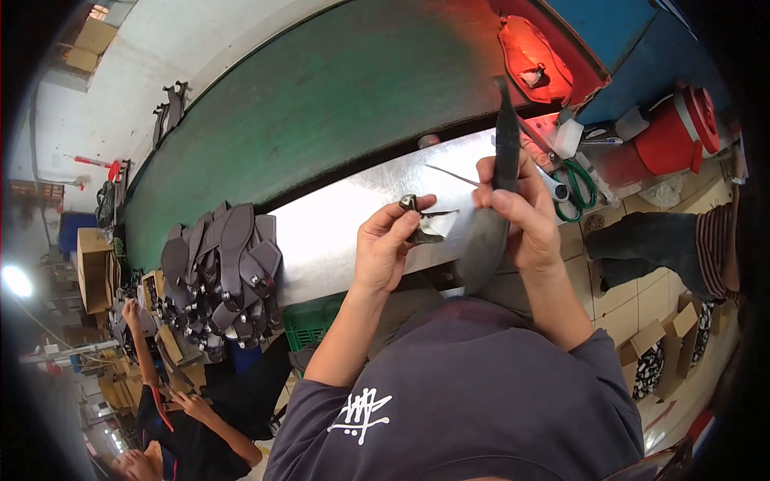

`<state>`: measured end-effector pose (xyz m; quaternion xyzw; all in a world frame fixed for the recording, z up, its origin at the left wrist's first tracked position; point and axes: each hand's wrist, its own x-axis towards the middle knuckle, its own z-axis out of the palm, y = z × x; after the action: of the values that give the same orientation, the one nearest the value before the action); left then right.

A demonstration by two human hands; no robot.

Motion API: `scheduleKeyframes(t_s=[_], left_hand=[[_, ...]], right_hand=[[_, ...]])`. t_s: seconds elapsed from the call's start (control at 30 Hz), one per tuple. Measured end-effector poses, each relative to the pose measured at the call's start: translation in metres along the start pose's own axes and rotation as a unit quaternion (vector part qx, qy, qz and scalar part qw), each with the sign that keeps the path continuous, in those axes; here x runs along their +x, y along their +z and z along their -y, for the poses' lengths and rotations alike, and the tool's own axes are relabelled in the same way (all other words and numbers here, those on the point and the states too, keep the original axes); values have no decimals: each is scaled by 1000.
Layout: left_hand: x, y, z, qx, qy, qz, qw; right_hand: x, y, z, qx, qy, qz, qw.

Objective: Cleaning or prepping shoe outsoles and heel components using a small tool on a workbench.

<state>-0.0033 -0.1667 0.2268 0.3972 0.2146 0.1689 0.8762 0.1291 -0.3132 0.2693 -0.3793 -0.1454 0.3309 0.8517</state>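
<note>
The right hand (521, 212) is closed around a long dark shoe sole (491, 216), which it holds almost upright; the narrow end of the sole points to 12 o'clock and the wide grey end hangs down toward 6 o'clock, just in front of the person's chest. The left hand (387, 244) sits at 9 o'clock from the sole, near it, and its fingers are closed on a small dark tool with a metal part (420, 218); I cannot tell exactly what kind of tool it is. The tip of this tool points toward the sole and seems to be touching it or just beside it. Both hands are above a shiny metal desk (337, 224), and behind this, toward 12 o'clock, runs a wide green belt surface (321, 104). At 9 o'clock from the hands, a pile of dark soles (220, 268) lies at the edge of the desk. At 2 o'clock from the right hand there are green-handled scissors (579, 188) on the desk, and further to 2 o'clock a red roll-shaped object (682, 128). At 1 o'clock a red moulded piece (533, 60) lies in a red tray. At 7 o'clock another person in dark clothes (184, 417) works with their own hands, well apart.
</note>
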Motion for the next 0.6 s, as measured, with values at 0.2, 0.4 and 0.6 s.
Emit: scheduleKeyframes(t_s=[0.2,0.4,0.6], left_hand=[[-7,-15,-10,-35,-65,-66,995],[-16,-18,-15,-24,-60,-54,996],[-19,-16,-17,-37,-51,-38,997]], right_hand=[[-11,-27,-22,-345,-77,71,933],[-27,-15,-11,-333,47,79,938],[-28,-22,-17,-355,8,115,928]])
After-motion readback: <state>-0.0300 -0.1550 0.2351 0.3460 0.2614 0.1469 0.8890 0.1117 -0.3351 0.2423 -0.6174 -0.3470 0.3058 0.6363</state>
